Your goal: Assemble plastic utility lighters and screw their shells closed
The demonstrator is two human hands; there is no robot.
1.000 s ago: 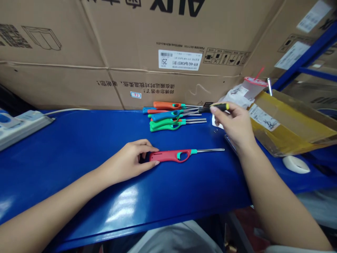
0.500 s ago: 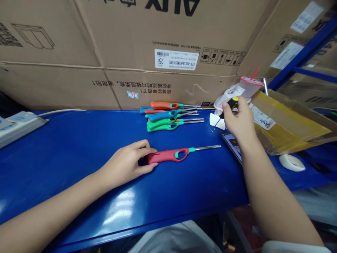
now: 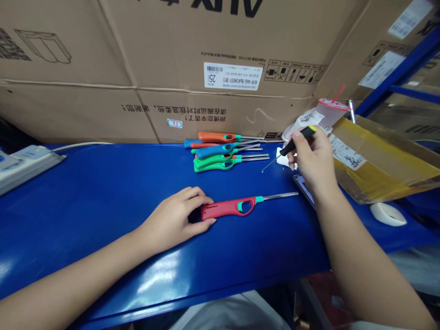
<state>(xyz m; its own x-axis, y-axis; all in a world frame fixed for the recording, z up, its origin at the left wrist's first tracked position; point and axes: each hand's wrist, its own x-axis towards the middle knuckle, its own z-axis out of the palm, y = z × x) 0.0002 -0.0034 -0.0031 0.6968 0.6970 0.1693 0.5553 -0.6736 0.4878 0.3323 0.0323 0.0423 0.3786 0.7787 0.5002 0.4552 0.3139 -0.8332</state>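
Note:
A red long-nosed lighter (image 3: 237,207) with a teal trigger lies on the blue table (image 3: 103,192), its metal tube pointing right. My left hand (image 3: 177,215) grips the butt end of its handle, fingers curled round it. My right hand (image 3: 311,158) is raised above the table at the right and pinches a small screwdriver (image 3: 295,140) with a black and yellow handle. Its thin shaft slants down to the left, with the tip in the air between the pile and the red lighter.
A pile of several orange, blue and green lighters (image 3: 220,151) lies against big cardboard boxes (image 3: 206,68) at the back. A phone (image 3: 304,189), a yellow-lined open carton (image 3: 381,160), a plastic bag (image 3: 323,117) and a tape roll (image 3: 387,214) sit at the right. A power strip (image 3: 24,162) is at far left.
My right hand turned the screwdriver from upright to slanting, tip now pointing down-left toward the lighters. My left hand and the red lighter stayed put.

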